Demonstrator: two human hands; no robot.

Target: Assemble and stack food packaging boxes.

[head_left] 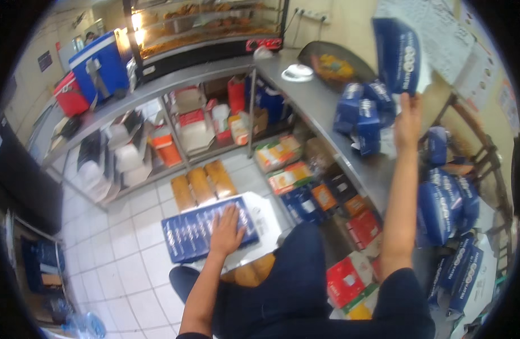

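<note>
My left hand (pixel 228 230) lies flat, fingers apart, on a row of flattened blue cartons (pixel 183 240). They rest on a white cardboard sheet (pixel 267 219) in front of my knees. My right arm reaches up to the right. That hand (pixel 407 121) grips the lower end of a blue paperboard carton (pixel 397 56), which is slightly blurred above the steel counter (pixel 322 107). Beside it on the counter stand several folded blue boxes (pixel 368 127). More blue boxes (pixel 443 200) are heaped nearer to me, right of my forearm.
Beneath the counter are flat red, orange and green cartons (pixel 350 277). Ahead stands a lit food display case (pixel 209 31), with a blue cooler box (pixel 99 65) to its left. A dark wok-like pan (pixel 311 53) is at the back. Yellowish-brown blocks (pixel 195 186) sit beyond the sheet.
</note>
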